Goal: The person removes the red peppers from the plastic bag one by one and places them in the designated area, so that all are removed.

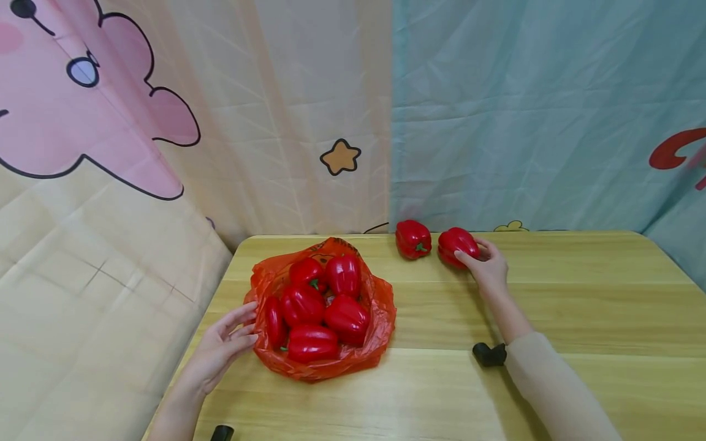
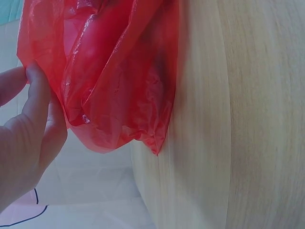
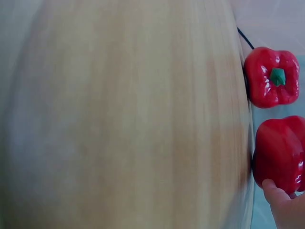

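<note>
In the head view, a crinkled red plastic bag [image 1: 380, 324] stands with its mouth open, holding several glossy red bell peppers [image 1: 313, 343]. My left hand [image 1: 223, 343] is at the bag's left side, fingers slightly bent and touching the thin plastic; the left wrist view has its fingertips against the bag [image 2: 128, 86]. At the back of the table, my right hand [image 1: 488, 263] grips a red bell pepper [image 1: 458, 245], thumb on the near side and fingers partly hidden behind. Left of it lies another red bell pepper [image 1: 412, 239], its green stem facing forward.
Everything rests on a light wooden table [image 1: 595, 318], whose back edge meets a printed curtain [image 1: 496, 122]. A black object [image 1: 489, 354] shows beside the right sleeve [image 1: 551, 380], and another dark piece [image 1: 222, 433] is at the bottom by the left wrist.
</note>
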`<action>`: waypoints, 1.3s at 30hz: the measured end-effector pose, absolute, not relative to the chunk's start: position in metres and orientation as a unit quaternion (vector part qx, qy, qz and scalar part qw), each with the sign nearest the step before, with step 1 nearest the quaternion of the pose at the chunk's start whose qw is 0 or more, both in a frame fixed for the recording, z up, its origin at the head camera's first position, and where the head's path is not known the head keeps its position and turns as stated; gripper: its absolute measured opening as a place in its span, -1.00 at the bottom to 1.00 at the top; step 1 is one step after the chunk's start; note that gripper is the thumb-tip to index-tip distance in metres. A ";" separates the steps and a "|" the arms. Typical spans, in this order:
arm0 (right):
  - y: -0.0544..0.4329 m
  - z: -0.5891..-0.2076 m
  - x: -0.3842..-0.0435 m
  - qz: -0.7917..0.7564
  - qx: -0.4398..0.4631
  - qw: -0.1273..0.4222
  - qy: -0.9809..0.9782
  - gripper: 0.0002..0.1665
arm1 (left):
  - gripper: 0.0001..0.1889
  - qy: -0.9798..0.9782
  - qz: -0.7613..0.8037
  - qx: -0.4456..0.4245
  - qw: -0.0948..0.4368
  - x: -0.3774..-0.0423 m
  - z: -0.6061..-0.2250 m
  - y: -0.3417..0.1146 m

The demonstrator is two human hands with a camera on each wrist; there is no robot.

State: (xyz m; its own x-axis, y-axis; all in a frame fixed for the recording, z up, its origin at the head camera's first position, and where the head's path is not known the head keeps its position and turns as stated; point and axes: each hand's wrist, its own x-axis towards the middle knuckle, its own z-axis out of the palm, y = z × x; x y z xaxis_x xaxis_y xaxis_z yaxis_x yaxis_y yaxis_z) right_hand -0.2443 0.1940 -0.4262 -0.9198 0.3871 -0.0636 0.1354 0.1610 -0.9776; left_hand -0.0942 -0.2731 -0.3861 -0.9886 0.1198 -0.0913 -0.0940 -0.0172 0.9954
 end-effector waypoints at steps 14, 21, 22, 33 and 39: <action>0.187 -0.431 -0.261 0.625 -0.173 0.113 -0.753 -0.28 | -0.52 0.694 0.715 0.007 0.078 -0.094 -0.387 -0.273; 0.184 -0.430 -0.268 0.630 -0.172 0.118 -0.748 -0.28 | -0.52 0.694 0.716 0.007 0.076 -0.094 -0.387 -0.272; 0.184 -0.430 -0.270 0.629 -0.172 0.118 -0.749 -0.28 | -0.52 0.694 0.716 0.008 0.076 -0.094 -0.386 -0.272; 0.180 -0.429 -0.279 0.626 -0.168 0.121 -0.752 -0.27 | -0.48 0.706 0.704 -0.005 0.079 -0.095 -0.384 -0.271; 0.178 -0.433 -0.283 0.628 -0.168 0.125 -0.750 -0.26 | -0.49 0.707 0.702 -0.007 0.081 -0.095 -0.385 -0.272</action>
State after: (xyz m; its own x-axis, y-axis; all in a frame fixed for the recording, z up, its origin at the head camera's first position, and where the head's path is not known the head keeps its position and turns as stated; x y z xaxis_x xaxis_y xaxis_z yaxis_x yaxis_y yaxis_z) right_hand -0.2825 0.1784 -0.4330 -0.9127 0.4079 -0.0239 0.0949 0.1548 -0.9834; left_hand -0.0953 -0.2719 -0.3846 -0.9868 0.1038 -0.1242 -0.1234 0.0139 0.9923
